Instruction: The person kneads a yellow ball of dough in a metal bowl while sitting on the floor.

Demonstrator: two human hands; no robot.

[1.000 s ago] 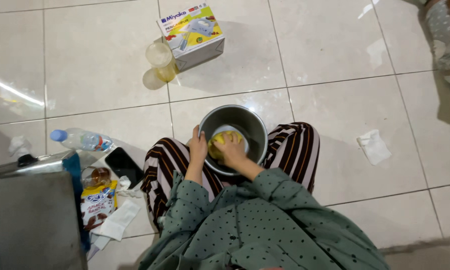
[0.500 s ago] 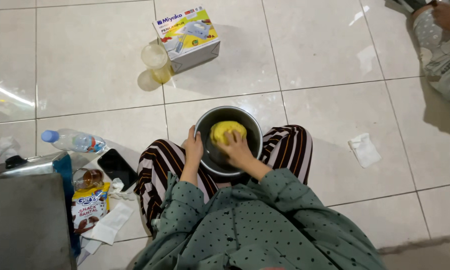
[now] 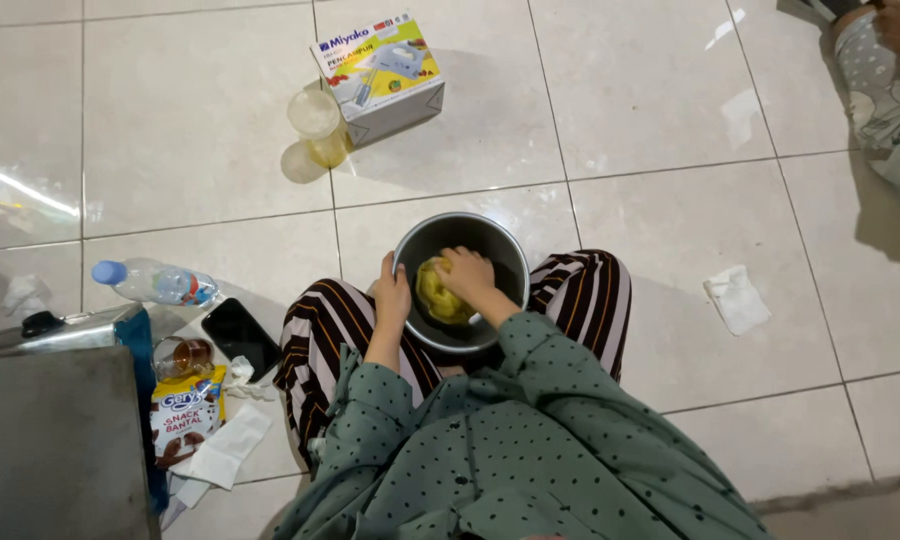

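A round metal bowl [image 3: 502, 237] rests between my knees on the tiled floor. Yellow dough [image 3: 435, 300] lies inside it. My right hand [image 3: 467, 274] presses down on the dough, fingers curled over it. Gripping the bowl's left rim is my left hand [image 3: 392, 297]. I sit cross-legged in striped trousers and a green dotted top.
A cardboard box [image 3: 378, 73] picturing a hand mixer stands ahead, with a plastic cup [image 3: 319, 126] beside it. At my left lie a water bottle [image 3: 157, 283], a black phone [image 3: 240, 337], a snack packet [image 3: 184, 424], tissues and a metal container [image 3: 55, 330]. A crumpled tissue [image 3: 737, 298] lies right. Another person sits at the top right.
My right hand has pushed down onto the dough, covering most of it. The view has shifted slightly. My left hand stays on the rim.
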